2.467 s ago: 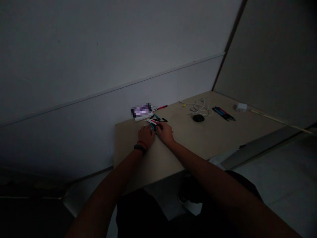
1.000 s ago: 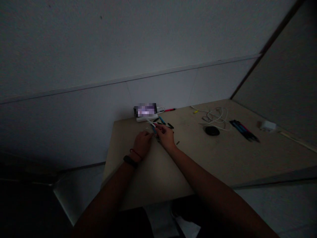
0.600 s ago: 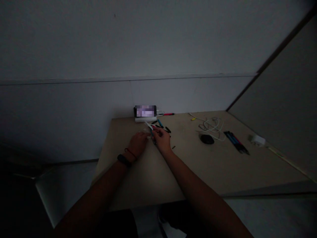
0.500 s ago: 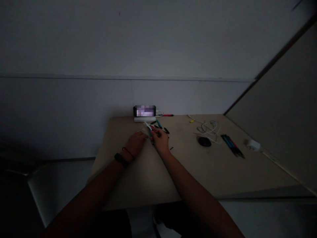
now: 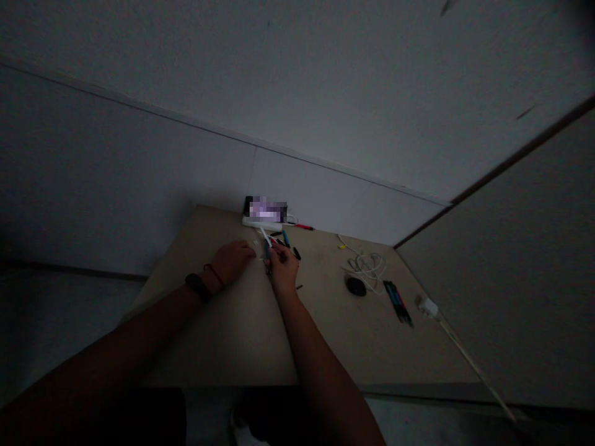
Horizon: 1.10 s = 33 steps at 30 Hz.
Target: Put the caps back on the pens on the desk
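My right hand point(image 5: 283, 266) is closed in a pinch around a slim white stick point(image 5: 264, 235), perhaps a pen part, which points away toward the phone. Beside it my left hand point(image 5: 231, 260) rests low over the table, fingers bent together. Anything between those fingertips is too dark to make out. Small clear bits point(image 5: 256, 243) lie just past the left fingertips. Around the right hand are a blue pen piece point(image 5: 286, 238), a black pen cap point(image 5: 296, 253) and other small parts, some partly covered by the fingers.
A lit phone point(image 5: 266, 210) leans on a white block point(image 5: 261, 223) at the wall. Behind the parts lies a red pen point(image 5: 304, 227). To the right are a coiled white cable point(image 5: 369, 266), a black mouse point(image 5: 356, 286), several pens point(image 5: 398, 303) and a white plug point(image 5: 426, 306) on a cord.
My view has tilted and swung, so the table sits slanted and the objects appear further left. The left hand has drawn slightly away from the right, which keeps its pinch.
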Tool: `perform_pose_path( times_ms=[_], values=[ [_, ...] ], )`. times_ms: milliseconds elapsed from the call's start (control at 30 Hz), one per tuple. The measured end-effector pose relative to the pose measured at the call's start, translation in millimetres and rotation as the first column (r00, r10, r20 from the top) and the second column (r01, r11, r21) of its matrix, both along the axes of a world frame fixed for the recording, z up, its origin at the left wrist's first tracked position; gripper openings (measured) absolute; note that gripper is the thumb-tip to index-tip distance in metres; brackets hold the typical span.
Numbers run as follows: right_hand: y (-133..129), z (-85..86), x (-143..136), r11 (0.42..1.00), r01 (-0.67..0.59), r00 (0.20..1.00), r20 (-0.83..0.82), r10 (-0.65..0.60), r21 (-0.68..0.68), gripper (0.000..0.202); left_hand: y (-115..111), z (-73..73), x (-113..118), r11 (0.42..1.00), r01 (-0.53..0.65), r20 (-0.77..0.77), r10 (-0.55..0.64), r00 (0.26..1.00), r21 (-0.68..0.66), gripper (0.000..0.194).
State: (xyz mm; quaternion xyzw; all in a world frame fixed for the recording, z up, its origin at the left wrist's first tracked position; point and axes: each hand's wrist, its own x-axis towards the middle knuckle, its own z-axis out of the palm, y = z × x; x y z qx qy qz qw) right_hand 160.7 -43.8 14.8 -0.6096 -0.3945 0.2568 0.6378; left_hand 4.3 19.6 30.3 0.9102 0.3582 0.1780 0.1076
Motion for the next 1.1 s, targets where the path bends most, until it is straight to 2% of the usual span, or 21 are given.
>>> perform_pose_path(
  times_ms=[133,400,600,1100],
  values=[
    [-0.5,-0.8,0.6,1.0,0.005,1.0,0.024,-0.004,-0.012,0.041,0.5,-3.0,0.5,1.0,0.017,0.051,-0.016,0.999,-0.022,0.023],
    [-3.4,3.5,-1.1,1.0,-0.008,1.0,0.02,0.008,-0.014,0.039,-4.4,3.3,1.4,0.999,0.015,0.077,-0.013,0.997,-0.03,0.024],
    [-2.0,0.3,1.1,1.0,-0.014,0.999,0.034,0.015,-0.02,0.04,-4.1,0.7,0.9,0.999,-0.017,0.104,0.022,0.994,-0.049,0.023],
    [-2.1,-0.4,0.8,1.0,0.005,1.0,0.025,-0.005,-0.03,0.04,-2.8,0.4,0.0,0.999,-0.029,0.091,0.032,0.995,-0.037,0.023]
  ],
)
